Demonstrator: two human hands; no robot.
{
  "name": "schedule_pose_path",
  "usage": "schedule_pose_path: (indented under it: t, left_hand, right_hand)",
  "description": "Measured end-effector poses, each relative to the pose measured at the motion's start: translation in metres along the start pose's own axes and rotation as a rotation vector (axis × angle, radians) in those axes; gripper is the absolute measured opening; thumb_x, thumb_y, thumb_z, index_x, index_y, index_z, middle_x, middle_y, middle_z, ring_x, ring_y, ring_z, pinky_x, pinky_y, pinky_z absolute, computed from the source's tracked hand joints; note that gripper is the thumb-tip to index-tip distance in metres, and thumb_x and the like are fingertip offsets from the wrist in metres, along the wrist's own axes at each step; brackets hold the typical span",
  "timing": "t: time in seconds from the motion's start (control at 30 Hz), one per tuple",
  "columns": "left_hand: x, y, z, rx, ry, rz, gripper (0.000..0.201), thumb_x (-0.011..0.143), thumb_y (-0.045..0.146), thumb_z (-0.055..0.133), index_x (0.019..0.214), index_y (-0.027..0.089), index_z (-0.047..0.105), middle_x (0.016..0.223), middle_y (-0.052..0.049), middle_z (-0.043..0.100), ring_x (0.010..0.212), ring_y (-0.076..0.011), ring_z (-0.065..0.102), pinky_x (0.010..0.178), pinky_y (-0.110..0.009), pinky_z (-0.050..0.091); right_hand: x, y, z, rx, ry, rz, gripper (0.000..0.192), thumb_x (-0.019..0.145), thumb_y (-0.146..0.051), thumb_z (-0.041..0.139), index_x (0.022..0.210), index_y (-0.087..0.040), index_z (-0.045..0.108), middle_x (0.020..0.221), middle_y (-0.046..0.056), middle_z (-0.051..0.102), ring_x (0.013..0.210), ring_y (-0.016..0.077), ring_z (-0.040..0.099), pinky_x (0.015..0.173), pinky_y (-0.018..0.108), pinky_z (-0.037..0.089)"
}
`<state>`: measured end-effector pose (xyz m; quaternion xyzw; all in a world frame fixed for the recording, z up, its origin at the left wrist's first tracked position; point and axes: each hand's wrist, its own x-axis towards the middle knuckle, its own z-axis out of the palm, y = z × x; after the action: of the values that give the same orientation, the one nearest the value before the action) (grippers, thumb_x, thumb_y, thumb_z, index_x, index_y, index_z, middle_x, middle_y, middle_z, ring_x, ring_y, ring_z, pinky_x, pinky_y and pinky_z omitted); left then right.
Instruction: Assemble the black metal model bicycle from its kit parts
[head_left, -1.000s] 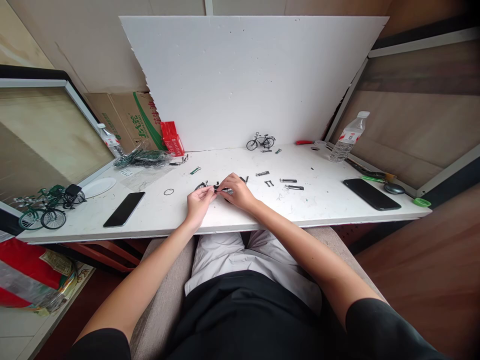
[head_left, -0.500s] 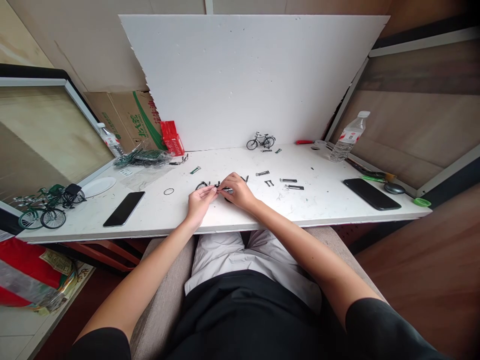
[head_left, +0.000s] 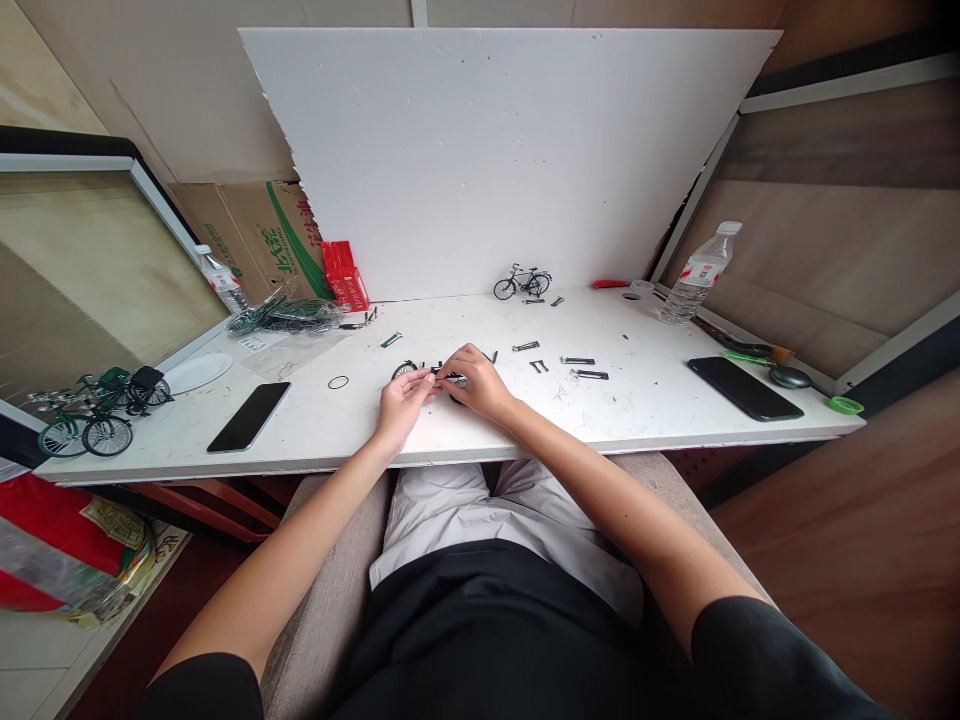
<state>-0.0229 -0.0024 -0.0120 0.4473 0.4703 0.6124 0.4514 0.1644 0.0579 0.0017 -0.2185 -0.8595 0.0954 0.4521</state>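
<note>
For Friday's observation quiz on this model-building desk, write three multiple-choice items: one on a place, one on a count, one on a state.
1. Where does the finished black model bicycle stand?
A. by the white board
B. on the floor
C. on a phone

2. How many dark phones lie on the table?
A. one
B. two
C. four

3. The water bottle is
A. lying down
B. upright
C. held

Answers: 1 A, it stands at the board's foot. 2 B, left phone and right phone. 3 B, cap up, untouched.

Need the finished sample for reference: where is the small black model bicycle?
Head view: the black model bicycle stands at the table's far edge, against the white board, right of centre.
</note>
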Motion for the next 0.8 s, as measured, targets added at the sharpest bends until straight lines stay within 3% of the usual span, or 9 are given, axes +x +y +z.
schedule_pose_path:
  t: [0.4, 0.8]
  left_hand:
    - [-0.0002, -0.0003, 0.0001, 0.012, -0.008, 0.001, 0.060, 0.082, 0.051, 0.094, 0.123, 0.012, 0.075, 0.116, -0.016, 0.082, 0.096, -0.0236, 0.083, 0.093, -0.041, 0.067]
    - [0.0024, -0.0030, -0.0002, 0.038, 0.004, 0.028, 0.056, 0.083, 0.050, 0.093, 0.120, 0.012, 0.075, 0.108, -0.014, 0.081, 0.082, -0.0194, 0.080, 0.075, -0.031, 0.060]
  right_hand:
    - [-0.0002, 0.0016, 0.0012, 0.006, 0.020, -0.022, 0.006, 0.101, -0.019, 0.075, 0.100, -0.022, 0.079, 0.100, 0.008, 0.081, 0.101, 0.0284, 0.064, 0.094, 0.046, 0.056]
    - [0.0005, -0.0014, 0.0008, 0.001, 0.012, -0.004, 0.007, 0.100, -0.019, 0.074, 0.099, -0.023, 0.079, 0.101, 0.008, 0.081, 0.102, 0.0283, 0.064, 0.094, 0.046, 0.056]
